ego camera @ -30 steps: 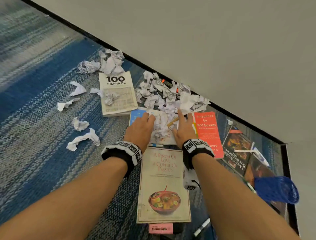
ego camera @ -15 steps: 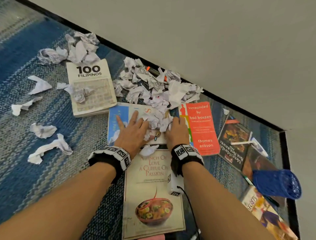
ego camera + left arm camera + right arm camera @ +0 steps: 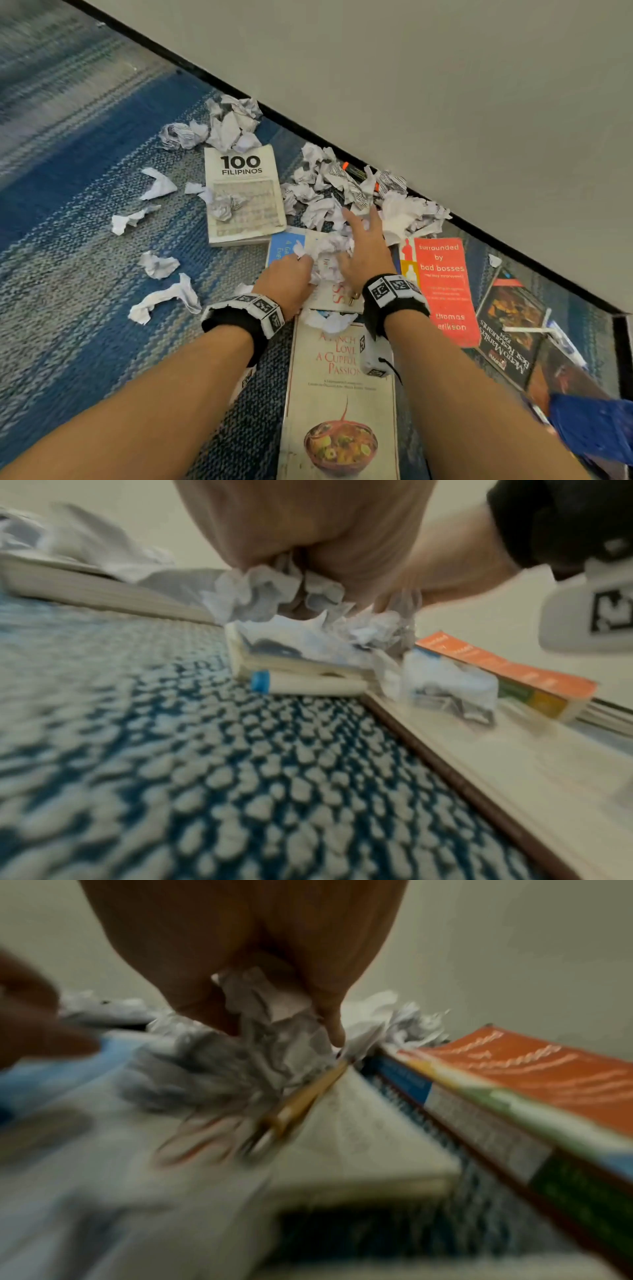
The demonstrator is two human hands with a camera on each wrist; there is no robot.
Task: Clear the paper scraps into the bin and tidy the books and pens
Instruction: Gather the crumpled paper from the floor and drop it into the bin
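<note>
left hand (image 3: 289,279) grip: curled on crumpled paper scraps (image 3: 325,255) | right hand (image 3: 364,253) grip: fingers spread over same wad, reaching toward wall | scraps lie between hands on blue book (image 3: 284,245) | bin (image 3: 596,435): near right, right hand nearer

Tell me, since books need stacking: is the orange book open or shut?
Shut. The orange book lies flat, front cover up, title showing.

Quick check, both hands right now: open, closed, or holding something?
Left hand: closed, gripping crumpled paper scraps.
Right hand: open, fingers stretched forward over the same scraps.
</note>
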